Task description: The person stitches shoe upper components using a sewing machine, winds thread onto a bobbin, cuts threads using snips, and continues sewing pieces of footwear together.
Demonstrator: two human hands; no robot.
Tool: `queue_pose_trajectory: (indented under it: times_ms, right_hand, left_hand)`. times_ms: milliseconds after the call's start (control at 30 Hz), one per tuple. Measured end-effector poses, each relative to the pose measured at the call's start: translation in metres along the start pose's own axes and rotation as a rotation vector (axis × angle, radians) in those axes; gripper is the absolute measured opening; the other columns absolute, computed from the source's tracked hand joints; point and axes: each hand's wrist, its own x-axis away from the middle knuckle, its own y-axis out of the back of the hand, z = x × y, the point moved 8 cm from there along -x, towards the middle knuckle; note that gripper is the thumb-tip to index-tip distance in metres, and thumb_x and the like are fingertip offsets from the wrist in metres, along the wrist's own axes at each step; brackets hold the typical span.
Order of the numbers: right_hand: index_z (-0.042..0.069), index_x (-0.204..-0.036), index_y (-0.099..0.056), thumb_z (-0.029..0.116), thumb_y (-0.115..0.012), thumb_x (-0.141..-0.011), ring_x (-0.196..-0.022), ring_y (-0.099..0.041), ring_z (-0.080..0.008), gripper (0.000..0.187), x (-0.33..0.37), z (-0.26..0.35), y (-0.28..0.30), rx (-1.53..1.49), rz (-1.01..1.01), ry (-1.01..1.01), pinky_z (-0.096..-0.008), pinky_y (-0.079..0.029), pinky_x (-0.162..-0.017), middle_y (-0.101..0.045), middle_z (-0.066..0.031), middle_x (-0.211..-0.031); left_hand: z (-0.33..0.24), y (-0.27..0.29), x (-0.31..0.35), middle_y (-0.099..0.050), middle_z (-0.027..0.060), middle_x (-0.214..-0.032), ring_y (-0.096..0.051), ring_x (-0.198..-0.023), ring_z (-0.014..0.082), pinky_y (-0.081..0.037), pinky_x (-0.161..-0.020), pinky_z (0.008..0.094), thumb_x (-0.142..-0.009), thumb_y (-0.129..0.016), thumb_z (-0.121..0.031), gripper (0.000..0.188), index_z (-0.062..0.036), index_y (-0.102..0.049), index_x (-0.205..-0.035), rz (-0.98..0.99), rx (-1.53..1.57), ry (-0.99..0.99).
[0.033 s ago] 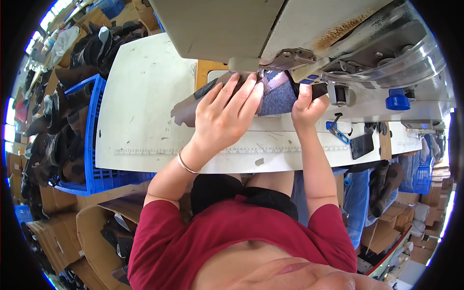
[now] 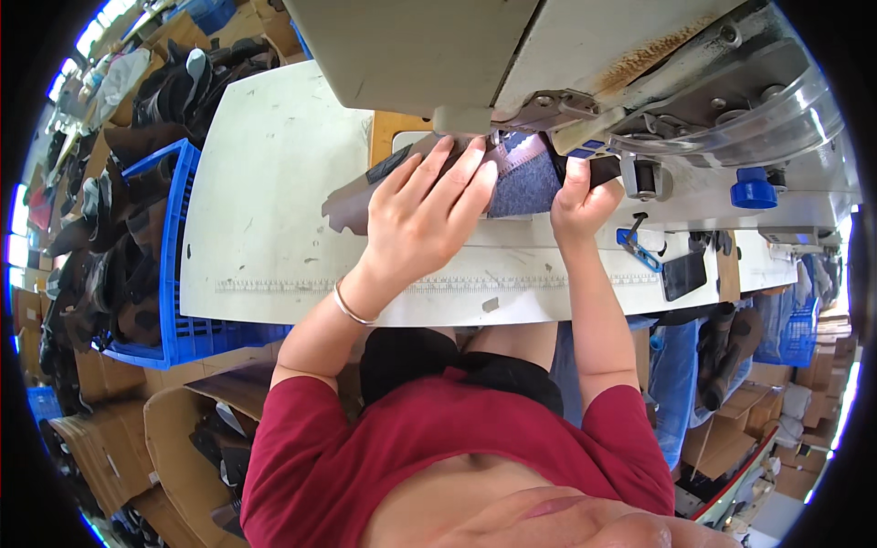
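A boot upper (image 2: 523, 190) with a brown outer and blue-grey fuzzy lining lies under the head of a sewing machine (image 2: 411, 55). My left hand (image 2: 420, 205) rests flat on its brown part, fingers stretched out and slightly apart, their tips close to the machine's needle area. At the lining's right end my right hand (image 2: 585, 201) grips the upper, with the thumb on top and the other fingers curled beneath. A pink strip with stitching shows on the lining between my hands. The needle itself is hidden behind the machine head and my fingers.
The white worktable (image 2: 265, 192) has a printed ruler along its front. Blue-handled snips (image 2: 637, 248) and a dark phone (image 2: 683, 276) lie at right. A blue crate (image 2: 174, 274) with several brown boot pieces stands at left; cardboard boxes (image 2: 100, 457) surround the seat.
My hands and the boot upper stay almost in place. A metal lever at the machine's upper right sits in a different position.
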Motion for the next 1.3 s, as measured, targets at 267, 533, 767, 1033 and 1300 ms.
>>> queue_pose_trajectory:
  times_ms: [267, 533, 767, 1033, 1300]
  right_hand:
    - [-0.005, -0.078, -0.060, 0.014, -0.052, -0.087, -0.057, -0.052, -0.0110, 0.022, 0.004, 0.008, -0.002, 0.093, -0.012, 0.039, -0.0249, -0.040, -0.051, -0.061, -0.0050, -0.067]
    - [-0.003, -0.071, -0.058, 0.019, -0.055, -0.088, -0.045, -0.047, -0.0114, 0.028, -0.003, 0.010, -0.001, 0.151, -0.016, 0.028, -0.0266, -0.035, -0.042, -0.053, -0.0044, -0.053]
    - [-0.003, -0.071, -0.058, 0.022, -0.054, -0.089, -0.045, -0.049, -0.0132, 0.031, 0.005, 0.009, -0.002, 0.150, -0.041, -0.020, -0.0275, -0.036, -0.043, -0.053, -0.0059, -0.053]
    - [-0.002, -0.073, -0.058, 0.025, -0.055, -0.089, -0.046, -0.051, -0.0171, 0.031, 0.002, 0.017, -0.005, 0.229, -0.074, 0.034, -0.0293, -0.038, -0.045, -0.056, -0.0084, -0.055]
    - [-0.001, -0.106, -0.060, 0.030, -0.069, -0.077, -0.114, -0.050, -0.0360, 0.044, 0.004, 0.021, -0.012, 0.255, 0.411, -0.017, -0.0444, -0.037, -0.097, -0.059, -0.0160, -0.113]
  left_hand:
    - [0.010, 0.000, -0.002, -0.068, 0.0069, -0.091, -0.067, -0.088, 0.0249, -0.054, -0.069, 0.0291, -0.074, -0.068, -0.010, 0.013, -0.0072, -0.063, -0.086, -0.050, 0.095, -0.035]
    - [0.007, -0.001, -0.004, -0.068, 0.0074, -0.091, -0.067, -0.088, 0.0250, -0.054, -0.068, 0.0295, -0.074, -0.067, -0.009, 0.013, -0.0074, -0.062, -0.086, -0.044, 0.095, -0.015]
    - [0.014, -0.002, -0.003, -0.068, 0.0067, -0.088, -0.068, -0.085, 0.0232, -0.053, -0.065, 0.0291, -0.075, -0.066, -0.008, 0.012, -0.0080, -0.063, -0.086, -0.072, 0.128, -0.029]
    - [0.027, -0.010, 0.000, -0.066, 0.0047, -0.089, -0.065, -0.081, 0.0207, -0.053, -0.066, 0.0301, -0.076, -0.065, -0.013, 0.012, -0.0076, -0.061, -0.086, -0.125, 0.214, -0.070]
    - [0.025, -0.007, 0.001, -0.065, 0.0063, -0.095, -0.063, -0.089, 0.0235, -0.052, -0.074, 0.0337, -0.069, -0.060, 0.000, 0.024, -0.0071, -0.061, -0.092, -0.046, 0.211, -0.033]
